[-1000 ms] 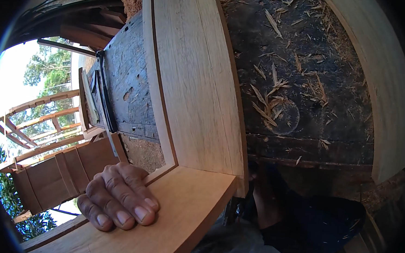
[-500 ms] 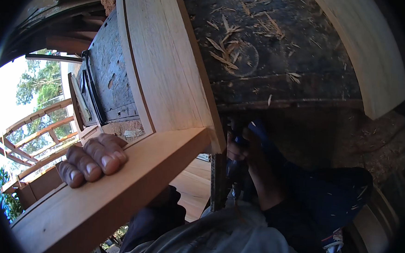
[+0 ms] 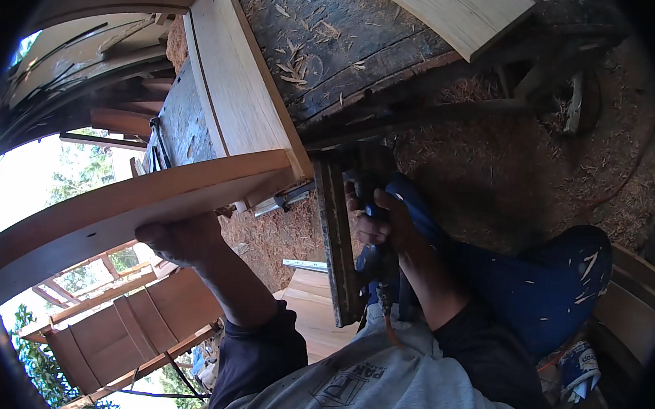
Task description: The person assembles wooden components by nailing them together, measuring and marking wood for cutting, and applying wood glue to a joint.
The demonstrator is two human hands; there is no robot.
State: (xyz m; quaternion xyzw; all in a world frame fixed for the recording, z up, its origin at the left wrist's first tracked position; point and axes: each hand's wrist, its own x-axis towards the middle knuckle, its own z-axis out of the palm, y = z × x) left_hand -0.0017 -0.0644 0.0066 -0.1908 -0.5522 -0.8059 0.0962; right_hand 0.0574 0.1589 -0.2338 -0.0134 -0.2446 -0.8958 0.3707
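A pneumatic nail gun [image 3: 336, 242] with a long straight magazine is in my right hand [image 3: 386, 221], its fingers closed round the handle. An orange air hose [image 3: 391, 330] runs from its lower end. My left hand [image 3: 179, 239] grips a thick, curved wooden board [image 3: 129, 192] at its underside; part of its fingers is hidden. The board's right end meets the near end of a pale, grooved plank [image 3: 237, 86] at a corner. The nail gun's dark head is just right of this joint, with a gap between.
The plank lies on a dark, worn workbench [image 3: 368, 34] strewn with shavings. Another pale board [image 3: 459, 14] overhangs the bench's edge. Below, shavings cover the earthen floor [image 3: 487, 165]. A blue-and-white container [image 3: 580, 366] stands at the lower right, wooden framework [image 3: 140, 328] at the lower left.
The view has shifted, showing more floor. The board now shows its underside, and my left hand appears beneath it instead of its fingers over the top. The nail gun is plainer to see.
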